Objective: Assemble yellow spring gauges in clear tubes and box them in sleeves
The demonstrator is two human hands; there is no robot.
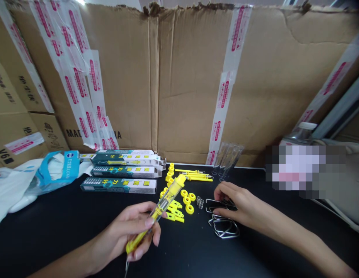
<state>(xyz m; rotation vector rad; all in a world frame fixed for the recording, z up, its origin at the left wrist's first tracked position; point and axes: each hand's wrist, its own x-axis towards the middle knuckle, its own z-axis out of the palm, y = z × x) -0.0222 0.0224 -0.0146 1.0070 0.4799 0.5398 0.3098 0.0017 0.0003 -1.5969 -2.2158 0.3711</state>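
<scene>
My left hand (135, 227) is closed around a clear-tube spring scale (167, 199) with yellow end caps, held slanting. A thin wire hook hangs from its lower end. My right hand (231, 200) grips a bent metal wire loop (208, 205) between thumb and fingers. Just below it lie several more wire loops (225, 227) in a tangle. Between the hands are yellow rings (187, 200), small coil springs (200, 202) and flat yellow pieces (176, 212), partly behind the scale. Farther back rest thin yellow rods (196, 177) with wire ends.
Printed spring-scale boxes (118, 185) lie stacked at the back left, beside a blue and white plastic packet (56, 170). Clear tubes (228, 156) stand near the cardboard wall (188, 85). A capped bottle (303, 133) is at the right, partly blurred out. Everything rests on a black tabletop (66, 220).
</scene>
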